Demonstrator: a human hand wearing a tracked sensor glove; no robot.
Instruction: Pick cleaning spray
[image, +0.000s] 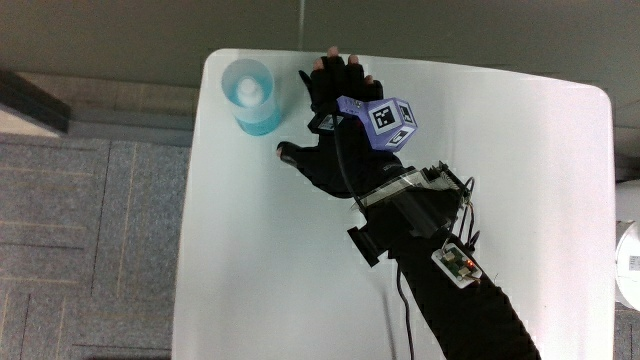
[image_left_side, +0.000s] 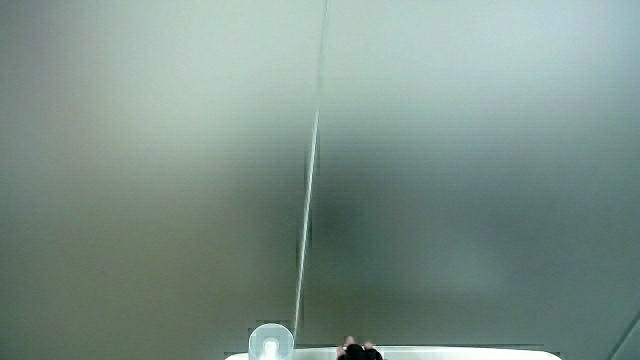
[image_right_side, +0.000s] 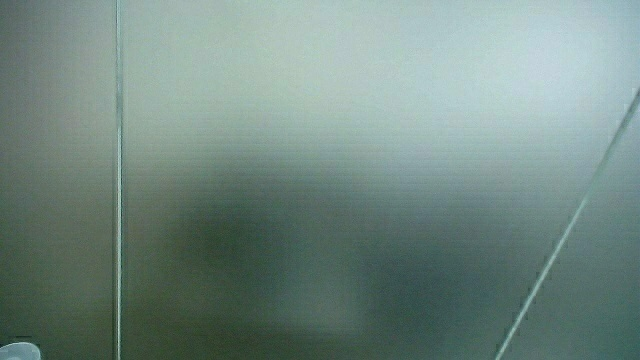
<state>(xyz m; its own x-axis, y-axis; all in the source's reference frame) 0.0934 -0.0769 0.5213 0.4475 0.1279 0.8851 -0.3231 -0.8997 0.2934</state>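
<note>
The cleaning spray (image: 251, 95) is a pale blue translucent bottle with a white top. It stands upright at a corner of the white table (image: 520, 200), at the edge farthest from the person. The gloved hand (image: 335, 120) lies beside the bottle, a short gap apart, with its fingers spread toward the table's edge and its thumb pointing at the bottle. It holds nothing. The patterned cube (image: 388, 122) sits on its back. Both side views show mostly a pale wall. A side view catches the bottle's top (image_left_side: 269, 345) and the fingertips (image_left_side: 358, 350).
The forearm (image: 460, 310) crosses the table from the person's edge, carrying a small device (image: 455, 262) and a cable. Grey carpet tiles (image: 90, 240) lie beside the table's bottle-side edge. A white round object (image: 630, 255) shows off the table.
</note>
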